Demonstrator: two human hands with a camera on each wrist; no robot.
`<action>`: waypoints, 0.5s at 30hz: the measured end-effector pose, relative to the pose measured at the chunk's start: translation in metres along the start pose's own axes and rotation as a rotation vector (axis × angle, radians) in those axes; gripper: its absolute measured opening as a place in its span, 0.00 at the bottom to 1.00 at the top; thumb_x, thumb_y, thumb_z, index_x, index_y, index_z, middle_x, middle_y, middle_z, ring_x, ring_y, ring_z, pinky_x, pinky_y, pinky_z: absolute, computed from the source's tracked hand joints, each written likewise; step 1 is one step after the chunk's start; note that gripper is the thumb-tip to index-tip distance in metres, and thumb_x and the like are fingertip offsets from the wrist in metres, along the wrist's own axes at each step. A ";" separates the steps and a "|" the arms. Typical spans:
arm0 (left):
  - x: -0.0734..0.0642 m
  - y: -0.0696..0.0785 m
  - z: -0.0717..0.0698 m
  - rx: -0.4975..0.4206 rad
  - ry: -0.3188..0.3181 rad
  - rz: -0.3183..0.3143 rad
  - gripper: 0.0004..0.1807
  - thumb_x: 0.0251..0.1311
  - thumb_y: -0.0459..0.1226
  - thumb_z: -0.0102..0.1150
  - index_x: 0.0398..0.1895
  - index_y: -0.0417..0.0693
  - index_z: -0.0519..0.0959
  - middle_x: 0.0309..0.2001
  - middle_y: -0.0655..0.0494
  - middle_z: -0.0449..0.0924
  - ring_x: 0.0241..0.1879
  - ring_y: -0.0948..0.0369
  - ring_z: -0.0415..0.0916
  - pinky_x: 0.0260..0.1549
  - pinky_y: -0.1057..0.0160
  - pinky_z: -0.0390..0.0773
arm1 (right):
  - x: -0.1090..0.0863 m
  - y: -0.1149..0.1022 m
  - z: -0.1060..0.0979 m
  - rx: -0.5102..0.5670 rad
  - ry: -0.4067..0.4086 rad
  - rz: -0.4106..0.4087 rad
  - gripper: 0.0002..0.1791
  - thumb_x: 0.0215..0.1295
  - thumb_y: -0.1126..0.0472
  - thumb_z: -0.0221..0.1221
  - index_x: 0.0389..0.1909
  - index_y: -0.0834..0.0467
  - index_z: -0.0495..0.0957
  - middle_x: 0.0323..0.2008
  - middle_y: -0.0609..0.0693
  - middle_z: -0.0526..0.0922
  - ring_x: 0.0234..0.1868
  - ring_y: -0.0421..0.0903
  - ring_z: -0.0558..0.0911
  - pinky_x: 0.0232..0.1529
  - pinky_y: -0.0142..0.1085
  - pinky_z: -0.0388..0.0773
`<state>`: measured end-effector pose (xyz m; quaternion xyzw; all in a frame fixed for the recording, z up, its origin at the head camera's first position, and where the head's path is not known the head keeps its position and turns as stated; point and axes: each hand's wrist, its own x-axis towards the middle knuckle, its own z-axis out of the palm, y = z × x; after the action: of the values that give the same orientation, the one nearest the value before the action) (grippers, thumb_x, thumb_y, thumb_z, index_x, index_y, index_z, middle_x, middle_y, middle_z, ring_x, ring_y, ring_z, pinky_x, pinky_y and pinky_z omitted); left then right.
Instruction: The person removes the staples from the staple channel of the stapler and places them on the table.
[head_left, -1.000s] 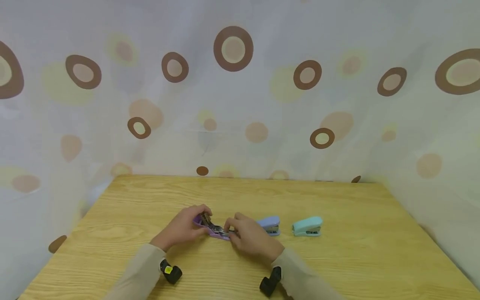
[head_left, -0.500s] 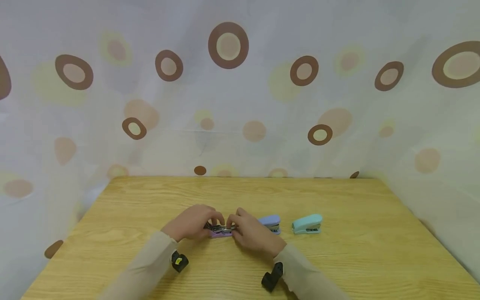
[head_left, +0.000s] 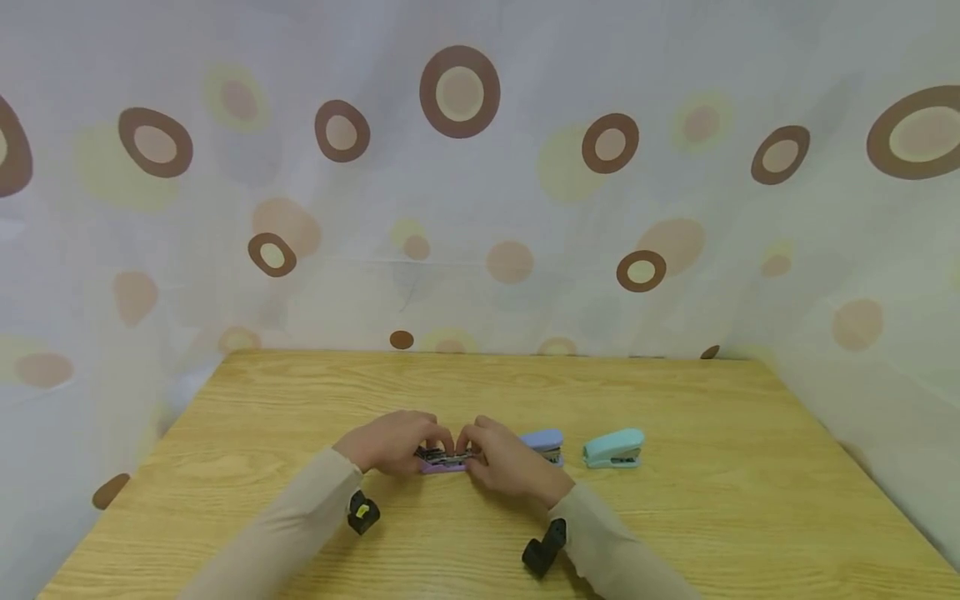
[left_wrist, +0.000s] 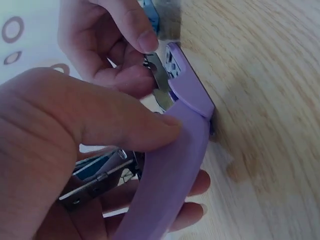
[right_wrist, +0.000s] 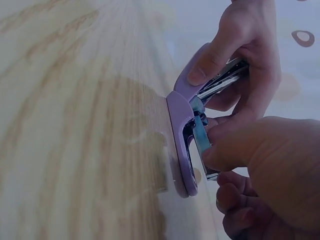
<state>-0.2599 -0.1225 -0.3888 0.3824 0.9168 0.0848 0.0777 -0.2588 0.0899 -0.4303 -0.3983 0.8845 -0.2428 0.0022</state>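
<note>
A purple stapler [head_left: 444,468], swung wide apart at its hinge, lies at the table's middle between both hands. My left hand [head_left: 393,442] grips its cover end; in the left wrist view the thumb presses along the purple cover [left_wrist: 175,160], with fingers behind it. Thumb and fingers of my right hand [head_left: 510,467] pinch the metal staple rail [right_wrist: 201,137], lifted a little off the purple base [right_wrist: 181,145]. The hands nearly touch at the fingertips. The palms hide part of the stapler's metal insides in the head view.
A blue stapler [head_left: 546,443] stands right behind my right hand, partly covered by it. Farther right is a mint-green stapler [head_left: 613,449]. The wooden table [head_left: 480,542] meets a patterned cloth [head_left: 510,208] at its back and sides.
My left hand has shifted right, close to the right hand, its fingers now over the stapler's middle. The right hand stays nearly in place. Both neighbouring staplers remain where they were.
</note>
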 end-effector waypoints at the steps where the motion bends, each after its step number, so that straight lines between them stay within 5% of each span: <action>1: 0.000 0.000 0.000 0.003 0.000 0.006 0.20 0.51 0.27 0.64 0.46 0.57 0.83 0.39 0.56 0.78 0.38 0.61 0.76 0.37 0.64 0.76 | 0.000 0.000 0.000 0.001 0.003 -0.001 0.05 0.64 0.67 0.58 0.40 0.58 0.77 0.31 0.47 0.70 0.30 0.38 0.69 0.32 0.29 0.71; 15: 0.002 -0.004 0.008 -0.025 0.079 0.036 0.14 0.48 0.28 0.65 0.38 0.54 0.84 0.35 0.57 0.79 0.33 0.62 0.75 0.33 0.66 0.76 | 0.002 0.003 0.000 0.025 0.014 0.006 0.05 0.65 0.68 0.57 0.38 0.58 0.79 0.30 0.47 0.72 0.30 0.38 0.70 0.32 0.28 0.71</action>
<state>-0.2623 -0.1228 -0.3973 0.3940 0.9111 0.1128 0.0447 -0.2621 0.0903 -0.4310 -0.3940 0.8825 -0.2568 0.0015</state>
